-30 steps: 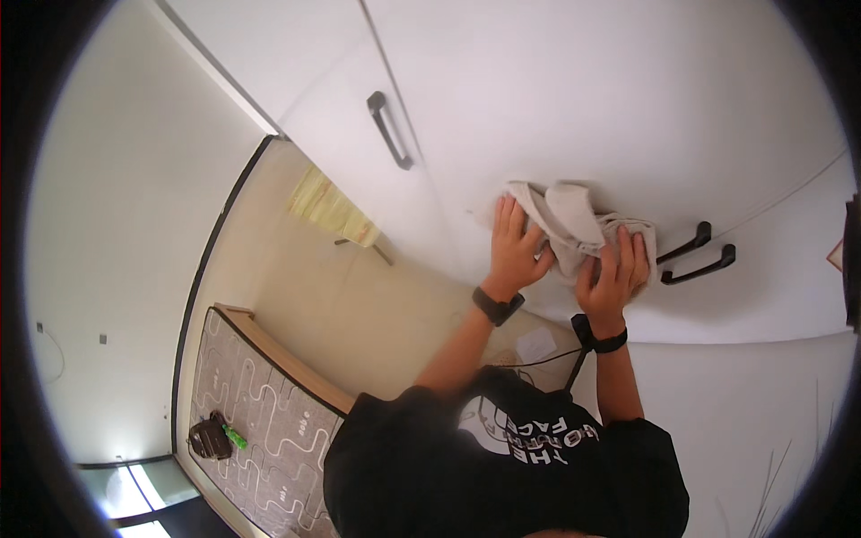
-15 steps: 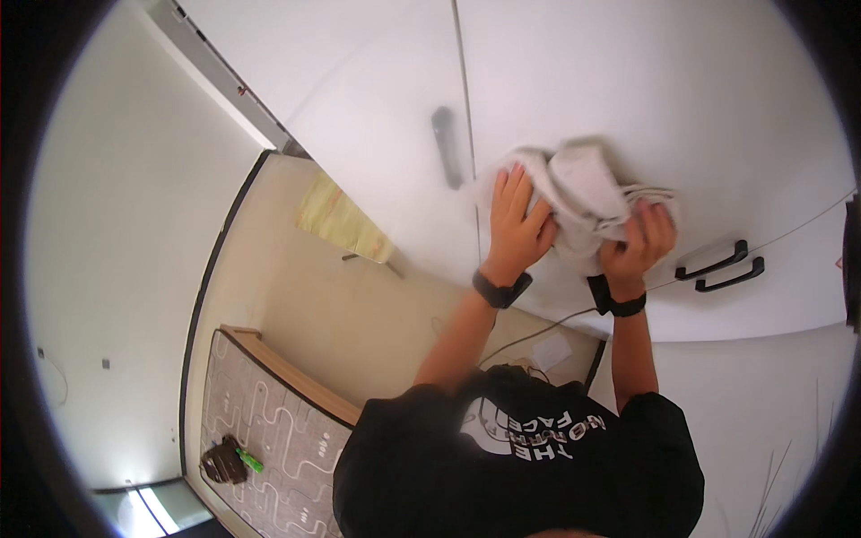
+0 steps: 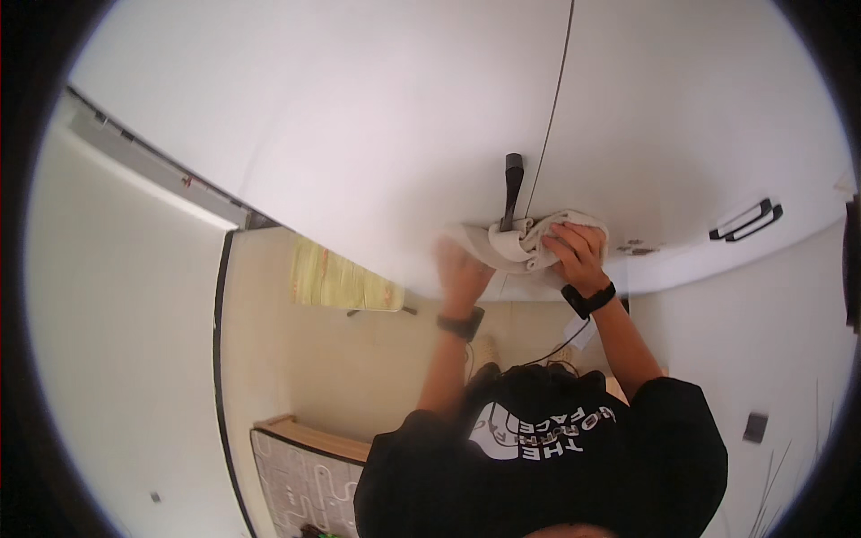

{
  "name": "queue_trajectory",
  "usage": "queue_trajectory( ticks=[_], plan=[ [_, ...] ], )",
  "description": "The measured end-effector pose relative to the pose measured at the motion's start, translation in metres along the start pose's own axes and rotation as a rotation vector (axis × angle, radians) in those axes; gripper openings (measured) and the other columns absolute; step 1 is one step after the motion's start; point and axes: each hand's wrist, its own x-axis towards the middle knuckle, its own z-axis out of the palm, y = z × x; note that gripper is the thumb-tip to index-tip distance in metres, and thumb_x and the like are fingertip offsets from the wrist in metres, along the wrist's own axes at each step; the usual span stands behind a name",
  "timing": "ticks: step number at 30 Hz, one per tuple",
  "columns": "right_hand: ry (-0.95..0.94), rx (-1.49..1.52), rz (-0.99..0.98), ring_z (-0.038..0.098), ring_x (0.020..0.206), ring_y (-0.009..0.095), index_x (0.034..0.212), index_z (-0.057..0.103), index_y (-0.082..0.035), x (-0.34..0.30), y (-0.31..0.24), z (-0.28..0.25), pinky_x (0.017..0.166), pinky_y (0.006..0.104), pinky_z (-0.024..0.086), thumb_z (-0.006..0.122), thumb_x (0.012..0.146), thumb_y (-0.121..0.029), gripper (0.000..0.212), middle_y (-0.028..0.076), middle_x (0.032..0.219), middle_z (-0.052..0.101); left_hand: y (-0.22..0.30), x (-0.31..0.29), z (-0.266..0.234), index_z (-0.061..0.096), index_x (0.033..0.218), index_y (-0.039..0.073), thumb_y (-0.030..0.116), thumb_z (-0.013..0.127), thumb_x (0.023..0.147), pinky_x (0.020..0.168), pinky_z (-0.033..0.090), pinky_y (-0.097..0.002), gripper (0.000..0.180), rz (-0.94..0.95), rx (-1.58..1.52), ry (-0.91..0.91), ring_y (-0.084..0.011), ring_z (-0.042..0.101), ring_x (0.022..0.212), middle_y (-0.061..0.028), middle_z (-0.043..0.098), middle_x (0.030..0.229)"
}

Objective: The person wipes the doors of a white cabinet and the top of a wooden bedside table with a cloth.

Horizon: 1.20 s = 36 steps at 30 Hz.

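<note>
Since the earlier frame, your hands and the cloth (image 3: 525,242) have shifted onto the black handle (image 3: 512,186) by the seam between two white doors (image 3: 359,134). Cloth: bunched, pressed on the door, touching the handle's lower end. Your right hand (image 3: 578,251) is closed on its right part, fingers curled in. Your left hand (image 3: 462,269) lies blurred at its left edge; grip state cannot be told. Further right: a second pair of handles (image 3: 746,221). Below: a yellow mat (image 3: 341,282) on the floor.
</note>
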Motion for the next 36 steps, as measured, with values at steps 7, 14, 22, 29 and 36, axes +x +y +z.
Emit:
queue_trajectory(
  ticks=[7, 14, 22, 29, 36],
  plan=[
    [0.1, 0.012, 0.183, 0.049, 0.099, 0.016, 0.095, 0.06, -0.015, 0.003, -0.027, 0.02, 0.083, 0.0315, 0.037, 0.062, 0.067, -0.005, 0.03, -0.001, 0.109, 0.056, -0.023, 0.021, -0.021, 0.052, 0.112, 0.001, 0.02, 0.065, 0.067, 0.098, 0.026, -0.0582, 0.051, 0.224, -0.063, -0.012, -0.0411, 0.036, 0.117, -0.0217, 0.041, 0.122],
    [0.019, -0.026, 0.197, 0.049, 0.099, 0.017, 0.092, 0.059, -0.013, -0.023, -0.036, 0.029, 0.084, 0.0319, 0.038, 0.064, 0.064, -0.006, 0.029, 0.0, 0.105, 0.056, -0.053, -0.02, -0.004, 0.05, 0.11, -0.002, 0.018, 0.063, 0.067, 0.1, 0.02, -0.0616, 0.049, 0.241, -0.069, -0.2, -0.046, 0.029, 0.121, -0.0238, 0.036, 0.127],
    [0.15, -0.03, 0.205, 0.051, 0.093, 0.022, 0.09, 0.059, -0.009, 0.035, -0.04, 0.004, 0.082, 0.0373, 0.039, 0.064, 0.065, -0.003, 0.026, 0.004, 0.1, 0.057, -0.021, 0.052, -0.046, 0.043, 0.117, -0.003, 0.02, 0.06, 0.074, 0.101, 0.016, -0.0602, 0.051, 0.32, -0.244, 0.065, -0.0458, 0.02, 0.127, -0.0236, 0.029, 0.135],
    [-0.063, -0.024, 0.386, 0.052, 0.089, 0.021, 0.087, 0.057, -0.012, -0.004, -0.06, 0.03, 0.076, 0.0334, 0.042, 0.06, 0.066, -0.01, 0.021, 0.003, 0.091, 0.054, -0.028, 0.034, -0.039, 0.044, 0.117, 0.0, 0.006, 0.068, 0.069, 0.092, 0.03, -0.0539, 0.053, 0.317, -0.267, 0.213, -0.04, 0.038, 0.111, -0.0198, 0.042, 0.12],
    [-0.004, -0.036, 0.395, 0.051, 0.078, 0.021, 0.086, 0.058, -0.011, 0.008, -0.094, -0.025, 0.068, 0.0332, 0.041, 0.055, 0.07, -0.009, 0.016, 0.002, 0.081, 0.05, -0.024, 0.03, -0.049, 0.057, 0.099, 0.002, 0.001, 0.068, 0.066, 0.081, 0.035, -0.0417, 0.035, 0.188, -0.257, -0.118, -0.032, 0.042, 0.093, -0.0141, 0.045, 0.101]
  ],
)
